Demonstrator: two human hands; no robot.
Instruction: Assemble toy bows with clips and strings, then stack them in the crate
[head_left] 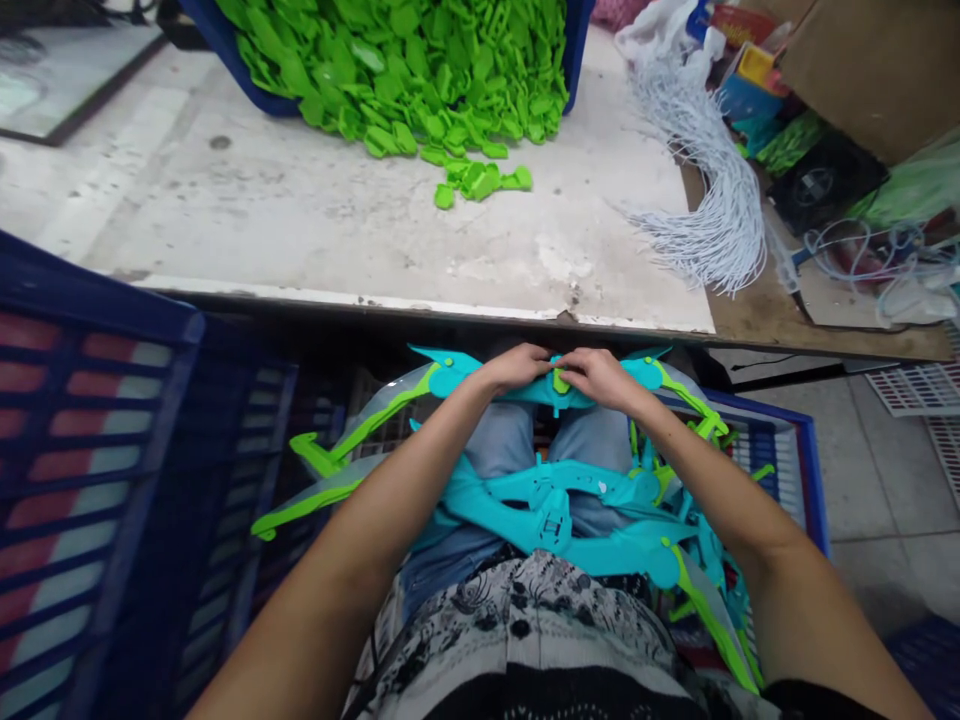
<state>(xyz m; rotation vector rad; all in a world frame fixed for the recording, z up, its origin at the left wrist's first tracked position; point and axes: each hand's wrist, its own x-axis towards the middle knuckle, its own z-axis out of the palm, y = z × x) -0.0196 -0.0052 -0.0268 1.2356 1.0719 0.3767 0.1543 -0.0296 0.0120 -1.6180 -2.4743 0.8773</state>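
A turquoise toy bow (454,377) with lime-green limbs lies across my knees, just below the table edge. My left hand (519,367) is closed on its middle from the left side. My right hand (600,378) pinches a small lime-green plastic piece (560,380) at the bow's centre; its fingertips meet those of my left hand there. Nearer my body, another turquoise bow (540,520) rests on my lap, with a further turquoise frame (570,478) behind it. My fingers partly hide the green piece.
On the white table (315,220) stands a blue bin (259,95) heaped with green pieces, several spilled in front (480,182). White cords (720,220) hang over the table's right part. Blue crates stand left (97,290) and right (811,470), the right one holding bow parts.
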